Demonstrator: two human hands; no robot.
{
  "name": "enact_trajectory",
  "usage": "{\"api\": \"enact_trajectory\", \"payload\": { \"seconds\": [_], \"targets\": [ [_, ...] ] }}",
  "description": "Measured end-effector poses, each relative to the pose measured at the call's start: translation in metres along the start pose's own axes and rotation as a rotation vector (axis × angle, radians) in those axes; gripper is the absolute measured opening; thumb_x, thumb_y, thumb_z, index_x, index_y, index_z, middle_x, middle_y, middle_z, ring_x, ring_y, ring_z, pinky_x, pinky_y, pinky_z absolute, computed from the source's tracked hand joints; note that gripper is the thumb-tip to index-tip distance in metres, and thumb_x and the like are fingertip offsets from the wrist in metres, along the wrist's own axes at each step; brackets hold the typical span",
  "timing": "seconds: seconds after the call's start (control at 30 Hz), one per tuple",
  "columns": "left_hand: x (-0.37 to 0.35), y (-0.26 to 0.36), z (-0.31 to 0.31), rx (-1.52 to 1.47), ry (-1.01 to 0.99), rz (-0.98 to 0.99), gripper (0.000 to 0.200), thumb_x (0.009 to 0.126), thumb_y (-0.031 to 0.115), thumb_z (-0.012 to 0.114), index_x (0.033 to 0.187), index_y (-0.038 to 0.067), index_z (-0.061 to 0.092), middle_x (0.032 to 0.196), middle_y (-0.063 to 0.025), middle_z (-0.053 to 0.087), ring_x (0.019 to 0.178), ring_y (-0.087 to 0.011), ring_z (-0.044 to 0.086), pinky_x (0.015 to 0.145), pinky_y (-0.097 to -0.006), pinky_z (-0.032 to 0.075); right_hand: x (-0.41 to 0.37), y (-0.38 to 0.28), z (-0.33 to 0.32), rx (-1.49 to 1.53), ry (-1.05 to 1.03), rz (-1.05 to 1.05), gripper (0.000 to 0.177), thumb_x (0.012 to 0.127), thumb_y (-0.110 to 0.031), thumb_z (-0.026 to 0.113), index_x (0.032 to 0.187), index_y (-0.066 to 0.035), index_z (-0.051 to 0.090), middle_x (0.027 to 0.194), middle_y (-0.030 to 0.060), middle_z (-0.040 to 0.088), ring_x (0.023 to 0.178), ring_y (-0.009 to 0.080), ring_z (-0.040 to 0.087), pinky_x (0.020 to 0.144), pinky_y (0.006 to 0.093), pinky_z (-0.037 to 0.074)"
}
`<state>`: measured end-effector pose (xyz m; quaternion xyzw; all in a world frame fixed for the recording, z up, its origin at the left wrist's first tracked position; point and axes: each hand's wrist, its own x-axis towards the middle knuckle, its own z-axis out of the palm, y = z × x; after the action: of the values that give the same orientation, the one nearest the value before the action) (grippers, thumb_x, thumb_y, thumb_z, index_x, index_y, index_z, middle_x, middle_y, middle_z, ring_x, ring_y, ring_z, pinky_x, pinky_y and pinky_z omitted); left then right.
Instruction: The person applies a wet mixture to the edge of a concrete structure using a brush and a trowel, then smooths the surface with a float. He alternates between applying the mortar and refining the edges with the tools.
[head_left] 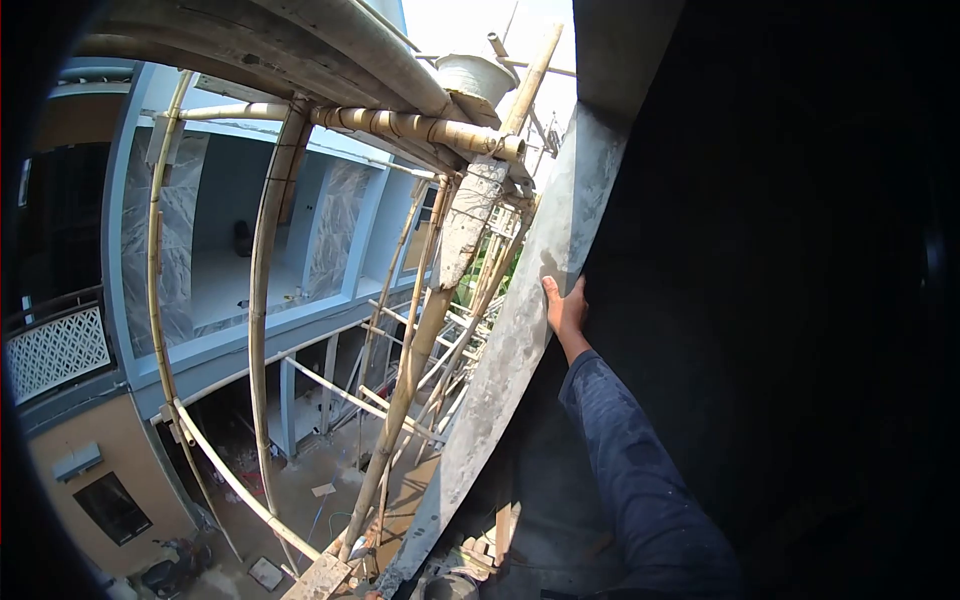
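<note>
My right hand (568,310), at the end of a dark blue sleeve, grips the edge of a grey concrete wall (510,350). The thumb lies on its sunlit face. My other fingers are bent over the shaded side and partly hidden. A shadow of the thumb falls on the concrete just above it. The wall's surface is rough and blotchy, and it slants from the upper right to the lower left of the view. My left hand is not visible.
Bamboo scaffolding (400,400) stands outside, left of the wall, with planks overhead and a bucket (475,78) on top. A bluish building (340,290) rises across a courtyard far below. Scraps of wood (485,555) lie at the bottom. Deep shadow fills the right side.
</note>
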<state>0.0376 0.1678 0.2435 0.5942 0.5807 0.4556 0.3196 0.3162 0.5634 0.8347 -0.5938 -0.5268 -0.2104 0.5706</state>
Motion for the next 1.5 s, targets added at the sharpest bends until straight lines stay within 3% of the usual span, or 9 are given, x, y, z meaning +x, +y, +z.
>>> {"api": "enact_trajectory", "payload": {
  "seconds": [0.27, 0.4, 0.53, 0.73, 0.87, 1.03, 1.13, 1.3, 1.5],
  "targets": [
    [0.021, 0.1, -0.046, 0.135, -0.015, 0.07, 0.032, 0.086, 0.008, 0.052, 0.118, 0.003, 0.054, 0.086, -0.0214, 0.063, 0.083, -0.038, 0.062, 0.075, -0.0444, 0.047, -0.124, 0.04, -0.054, 0.449, -0.154, 0.018, 0.026, 0.086, -0.018, 0.067, 0.103, 0.002, 0.063, 0.087, 0.0091, 0.069, 0.077, 0.0134, 0.065, 0.072, 0.0269, 0.051],
    [0.038, 0.092, -0.023, 0.293, -0.083, 0.221, 0.035, 0.08, 0.007, 0.058, 0.115, 0.005, 0.057, 0.086, -0.0162, 0.064, 0.085, -0.0363, 0.06, 0.08, -0.0452, 0.044, -0.368, 0.066, -0.107, 0.529, -1.421, 0.655, 0.043, 0.09, -0.042, 0.062, 0.106, -0.002, 0.06, 0.085, 0.0037, 0.062, 0.062, 0.0073, 0.054, 0.053, 0.022, 0.047],
    [0.034, 0.1, -0.006, 0.501, -0.18, 0.345, 0.033, 0.085, 0.013, 0.053, 0.116, 0.005, 0.057, 0.089, -0.0175, 0.066, 0.087, -0.034, 0.063, 0.086, -0.0454, 0.046, -0.519, 0.068, -0.169, 0.413, -1.856, 1.212, 0.062, 0.088, -0.06, 0.053, 0.116, -0.004, 0.053, 0.097, 0.0111, 0.063, 0.068, 0.0158, 0.062, 0.057, 0.0281, 0.054],
    [0.021, 0.095, 0.013, 0.568, -0.441, 0.438, 0.044, 0.084, 0.013, 0.054, 0.127, 0.003, 0.052, 0.097, -0.0183, 0.066, 0.101, -0.0329, 0.059, 0.094, -0.0446, 0.044, -0.597, 0.097, -0.202, 0.773, -1.689, 1.57, 0.036, 0.098, -0.043, 0.047, 0.099, -0.007, 0.051, 0.077, 0.0041, 0.056, 0.055, 0.0119, 0.051, 0.049, 0.0285, 0.047],
    [0.007, 0.09, 0.017, 0.425, -0.657, -0.035, 0.05, 0.09, 0.012, 0.05, 0.14, 0.018, 0.044, 0.104, -0.0184, 0.065, 0.08, -0.0374, 0.065, 0.067, -0.048, 0.051, -0.619, 0.113, -0.219, 0.648, -1.535, 1.4, 0.033, 0.098, -0.039, 0.046, 0.099, -0.008, 0.054, 0.076, 0.0005, 0.054, 0.053, 0.0065, 0.047, 0.042, 0.0234, 0.043],
    [-0.076, -0.001, -0.01, 0.622, -0.581, -0.279, 0.047, 0.09, 0.027, 0.057, 0.137, 0.024, 0.048, 0.105, -0.0106, 0.069, 0.117, -0.0351, 0.054, 0.107, -0.0615, 0.022, -0.732, 0.225, -0.222, 0.105, -1.389, 1.153, 0.027, 0.098, -0.031, 0.043, 0.101, -0.007, 0.056, 0.068, 0.0019, 0.053, 0.045, 0.0118, 0.048, 0.039, 0.0274, 0.044],
    [-0.15, -0.036, -0.048, 0.706, -0.746, -0.616, 0.084, 0.079, 0.044, 0.07, 0.148, 0.028, 0.025, 0.146, -0.0231, 0.035, 0.129, -0.0562, 0.029, 0.105, -0.0625, 0.027, -0.755, 0.276, -0.208, -0.175, -1.352, 1.208, 0.028, 0.096, -0.031, 0.044, 0.104, -0.006, 0.055, 0.07, 0.0083, 0.061, 0.049, 0.0206, 0.058, 0.045, 0.0351, 0.048],
    [-0.236, -0.057, -0.062, 0.446, -0.751, -1.335, 0.092, 0.086, 0.062, 0.052, 0.148, 0.002, 0.019, 0.143, -0.0293, 0.034, 0.133, -0.0427, 0.033, 0.107, -0.0451, 0.033, -0.809, 0.378, -0.135, -0.472, -1.408, 0.69, 0.03, 0.096, -0.03, 0.045, 0.118, -0.012, 0.055, 0.095, 0.0204, 0.064, 0.087, 0.0401, 0.062, 0.074, 0.0499, 0.048],
    [-0.281, -0.067, -0.059, 0.581, -0.554, -1.242, 0.079, 0.091, 0.048, 0.052, 0.146, 0.001, 0.022, 0.148, -0.0257, 0.028, 0.139, -0.0396, 0.023, 0.113, -0.0447, 0.022, -0.88, 0.461, -0.031, -0.617, -1.415, 0.523, 0.026, 0.093, -0.027, 0.05, 0.118, -0.026, 0.057, 0.103, 0.019, 0.063, 0.09, 0.0399, 0.063, 0.07, 0.0502, 0.051]
  ]
}}
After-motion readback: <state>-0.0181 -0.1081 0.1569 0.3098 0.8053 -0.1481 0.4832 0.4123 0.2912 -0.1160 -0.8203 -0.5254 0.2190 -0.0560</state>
